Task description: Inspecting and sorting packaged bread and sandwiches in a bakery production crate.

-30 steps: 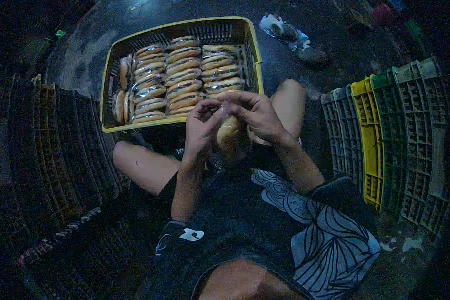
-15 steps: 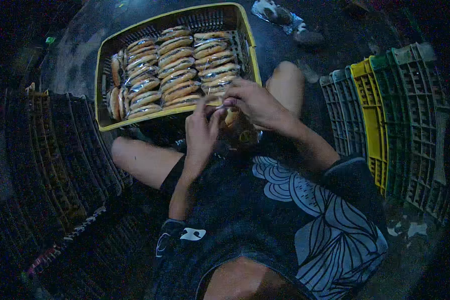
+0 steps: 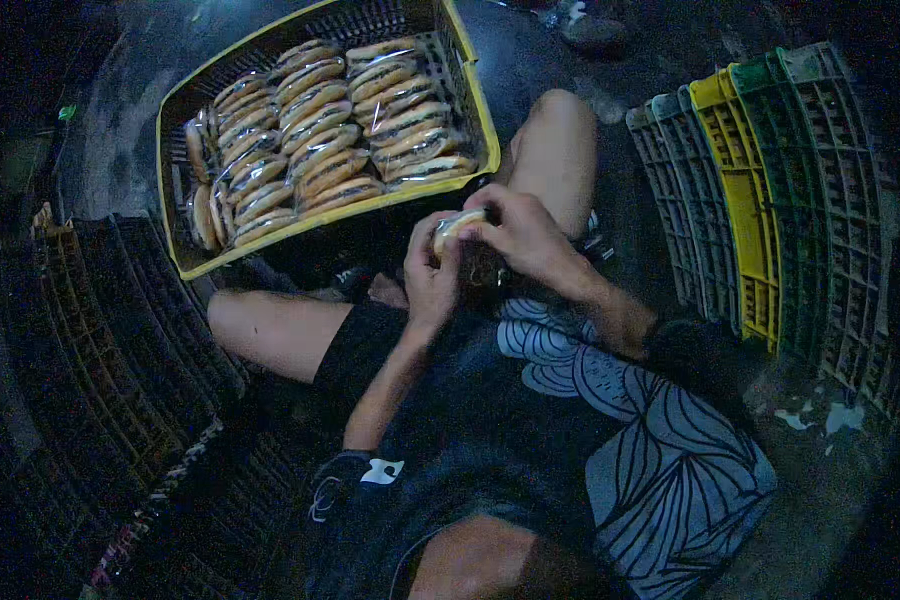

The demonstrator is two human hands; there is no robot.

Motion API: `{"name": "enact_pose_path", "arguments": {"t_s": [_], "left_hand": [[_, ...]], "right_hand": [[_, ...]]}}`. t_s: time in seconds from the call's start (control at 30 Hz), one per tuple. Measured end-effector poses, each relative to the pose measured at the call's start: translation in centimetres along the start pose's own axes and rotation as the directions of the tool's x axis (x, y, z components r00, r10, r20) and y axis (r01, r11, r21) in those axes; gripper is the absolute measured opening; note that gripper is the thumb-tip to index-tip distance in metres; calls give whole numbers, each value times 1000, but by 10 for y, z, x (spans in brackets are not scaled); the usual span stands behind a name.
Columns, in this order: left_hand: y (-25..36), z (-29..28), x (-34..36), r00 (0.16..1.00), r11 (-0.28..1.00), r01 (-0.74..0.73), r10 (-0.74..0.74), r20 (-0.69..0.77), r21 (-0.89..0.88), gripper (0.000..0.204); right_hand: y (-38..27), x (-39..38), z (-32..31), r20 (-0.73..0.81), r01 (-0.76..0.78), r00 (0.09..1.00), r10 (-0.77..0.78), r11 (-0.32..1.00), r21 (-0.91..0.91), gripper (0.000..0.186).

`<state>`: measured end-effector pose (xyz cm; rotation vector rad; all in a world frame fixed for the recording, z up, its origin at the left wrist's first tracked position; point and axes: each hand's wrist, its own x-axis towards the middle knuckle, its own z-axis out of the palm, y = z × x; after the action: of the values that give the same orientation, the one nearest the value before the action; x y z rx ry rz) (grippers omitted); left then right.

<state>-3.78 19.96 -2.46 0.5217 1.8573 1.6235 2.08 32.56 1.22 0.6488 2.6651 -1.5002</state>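
Observation:
In front of my crossed legs, both hands hold a round flat bun (image 3: pixel 457 226) in clear plastic wrap. My left hand (image 3: pixel 432 272) curls around its left side, fingers closed. From the right, my right hand (image 3: pixel 526 236) pinches the bun's edge or its wrapper; its fingertips are partly hidden. Just beyond my hands stands a yellow-rimmed plastic crate (image 3: pixel 477 100). Inside it, several rows of wrapped buns (image 3: pixel 320 122) stand on edge, packed closely. Something dark and shiny (image 3: pixel 483 272) sits below my hands, too dim to make out.
Stacked crates, grey, yellow (image 3: pixel 735 190) and green, rise on my right. Darker crates (image 3: pixel 100 320) line my left side. A dark rounded object (image 3: pixel 592 33) lies on the floor beyond my right knee (image 3: pixel 560 125).
My hands have come slightly nearer to me, and the bun between them now shows more clearly. The view has shifted, so the crate appears farther up and left.

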Motion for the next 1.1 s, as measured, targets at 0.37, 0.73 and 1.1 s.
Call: {"name": "enact_pose_path", "arguments": {"t_s": [0.37, 0.73, 1.1], "left_hand": [[36, 23, 66, 443, 475, -843, 879, -176, 250, 30], [17, -10, 69, 425, 450, -742, 889, -171, 497, 35], [12, 3, 74, 459, 519, -724, 854, -244, 454, 32]], "right_hand": [[322, -79, -23, -314, -602, 773, 552, 480, -639, 40], [310, -98, -62, -226, -552, 834, 504, 778, -300, 25], [-11, 38, -87, 81, 484, 826, -558, 776, 404, 19]]}}
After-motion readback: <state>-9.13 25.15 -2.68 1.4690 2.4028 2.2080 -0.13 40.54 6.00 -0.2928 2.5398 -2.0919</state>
